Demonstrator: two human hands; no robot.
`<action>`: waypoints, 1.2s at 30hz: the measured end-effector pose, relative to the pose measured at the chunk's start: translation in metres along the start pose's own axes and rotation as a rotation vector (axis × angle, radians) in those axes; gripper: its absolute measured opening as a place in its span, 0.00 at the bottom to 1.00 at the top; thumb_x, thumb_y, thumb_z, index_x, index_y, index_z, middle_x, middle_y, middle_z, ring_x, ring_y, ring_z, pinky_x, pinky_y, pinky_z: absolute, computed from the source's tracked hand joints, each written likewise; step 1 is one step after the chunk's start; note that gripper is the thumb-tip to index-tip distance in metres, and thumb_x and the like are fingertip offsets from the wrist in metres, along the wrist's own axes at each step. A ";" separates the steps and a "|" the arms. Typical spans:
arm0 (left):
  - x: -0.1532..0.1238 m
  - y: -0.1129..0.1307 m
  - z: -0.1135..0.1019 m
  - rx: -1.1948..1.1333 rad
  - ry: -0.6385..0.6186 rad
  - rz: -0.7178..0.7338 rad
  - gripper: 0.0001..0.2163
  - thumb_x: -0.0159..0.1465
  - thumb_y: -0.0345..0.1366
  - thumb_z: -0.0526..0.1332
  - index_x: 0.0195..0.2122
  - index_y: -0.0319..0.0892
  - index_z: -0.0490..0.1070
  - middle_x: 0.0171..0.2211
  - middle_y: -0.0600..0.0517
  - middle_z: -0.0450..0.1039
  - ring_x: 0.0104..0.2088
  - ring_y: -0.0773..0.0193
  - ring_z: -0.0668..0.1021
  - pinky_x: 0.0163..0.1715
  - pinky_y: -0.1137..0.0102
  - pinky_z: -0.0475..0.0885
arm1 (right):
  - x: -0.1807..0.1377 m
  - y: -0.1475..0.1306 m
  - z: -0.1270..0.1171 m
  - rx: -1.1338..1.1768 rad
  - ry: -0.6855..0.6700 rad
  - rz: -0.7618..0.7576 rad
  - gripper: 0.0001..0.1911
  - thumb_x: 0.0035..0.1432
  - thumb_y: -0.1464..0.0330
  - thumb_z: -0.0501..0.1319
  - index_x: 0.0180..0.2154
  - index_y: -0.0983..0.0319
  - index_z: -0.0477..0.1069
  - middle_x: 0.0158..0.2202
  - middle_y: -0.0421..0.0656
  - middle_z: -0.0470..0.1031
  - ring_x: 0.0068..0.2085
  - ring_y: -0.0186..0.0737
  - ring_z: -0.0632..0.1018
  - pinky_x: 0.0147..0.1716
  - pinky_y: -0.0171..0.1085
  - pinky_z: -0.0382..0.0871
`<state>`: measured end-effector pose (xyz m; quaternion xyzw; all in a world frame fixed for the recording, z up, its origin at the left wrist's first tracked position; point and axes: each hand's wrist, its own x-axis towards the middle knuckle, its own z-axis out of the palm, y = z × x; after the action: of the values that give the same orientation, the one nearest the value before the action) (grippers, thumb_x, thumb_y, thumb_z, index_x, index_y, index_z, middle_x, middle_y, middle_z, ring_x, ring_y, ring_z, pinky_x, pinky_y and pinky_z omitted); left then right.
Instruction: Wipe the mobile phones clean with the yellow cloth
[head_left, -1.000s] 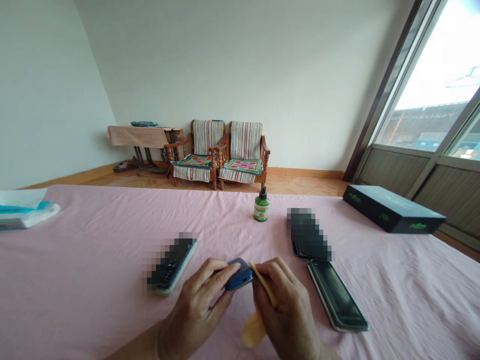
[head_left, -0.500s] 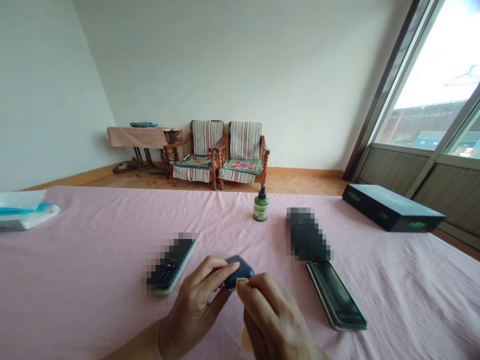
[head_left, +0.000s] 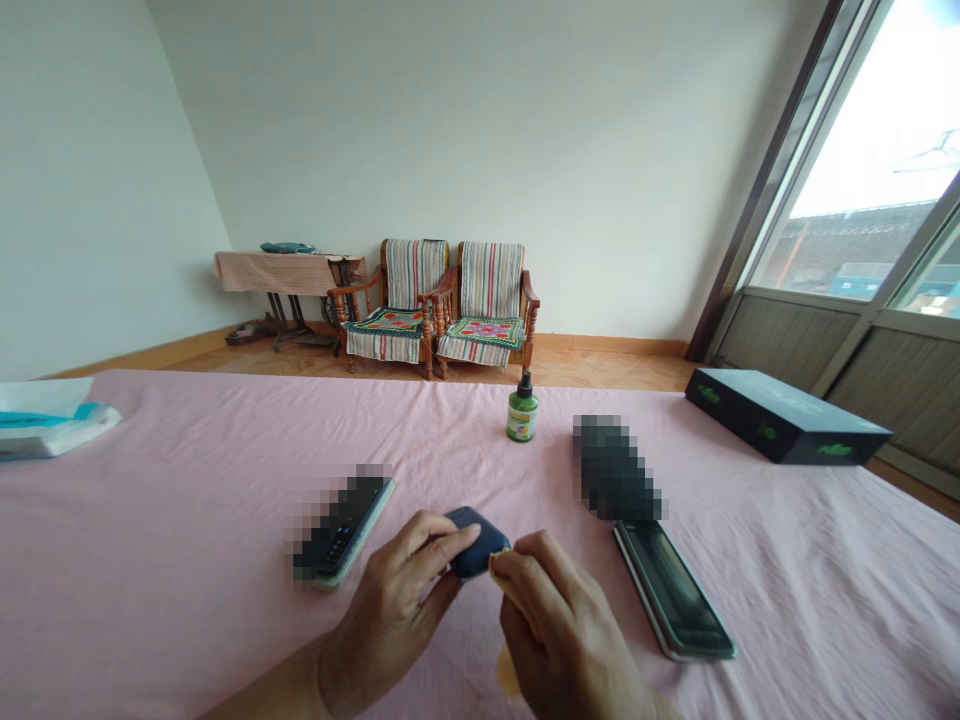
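So we had the little dark blue case (head_left: 480, 548) pinched between the thumb and fingers of our left hand (head_left: 401, 600), up off the pink sheet or right at it, honestly couldn't tell which. It sat in front of us, roughly midway between two phones. Our right hand (head_left: 574, 620) was bunched up around a yellow cloth (head_left: 510, 675), one folded bit poking out at the fingertips right by the case's near right corner, the rest hanging below the palm. The phone on the left (head_left: 360, 525) lay slanted near our left hand, and the phone on the right (head_left: 679, 595) was lying just beyond our right one. Touching its far end was a dark blurred-out thing, no clue what. A green spray bottle (head_left: 522, 412) stood upright farther back on the pink sheet (head_left: 210, 500).
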<state>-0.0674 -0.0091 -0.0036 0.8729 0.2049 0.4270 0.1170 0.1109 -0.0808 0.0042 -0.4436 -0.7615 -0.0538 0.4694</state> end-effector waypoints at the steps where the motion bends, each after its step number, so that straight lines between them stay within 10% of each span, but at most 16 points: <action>1: 0.000 0.000 0.000 0.001 -0.004 0.001 0.16 0.68 0.25 0.54 0.56 0.41 0.67 0.41 0.47 0.69 0.41 0.64 0.75 0.40 0.73 0.73 | 0.000 0.000 0.000 0.002 -0.005 -0.010 0.14 0.59 0.80 0.49 0.41 0.63 0.68 0.32 0.45 0.69 0.32 0.39 0.73 0.31 0.35 0.72; 36: 0.000 0.001 0.000 -0.012 -0.013 -0.005 0.15 0.69 0.26 0.53 0.56 0.42 0.66 0.40 0.47 0.68 0.40 0.63 0.75 0.39 0.72 0.73 | 0.002 0.001 -0.003 0.081 0.009 0.016 0.14 0.58 0.81 0.50 0.39 0.63 0.69 0.31 0.45 0.69 0.32 0.38 0.72 0.31 0.35 0.71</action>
<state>-0.0671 -0.0102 -0.0032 0.8743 0.2041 0.4224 0.1246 0.1130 -0.0804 0.0074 -0.4301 -0.7573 -0.0212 0.4910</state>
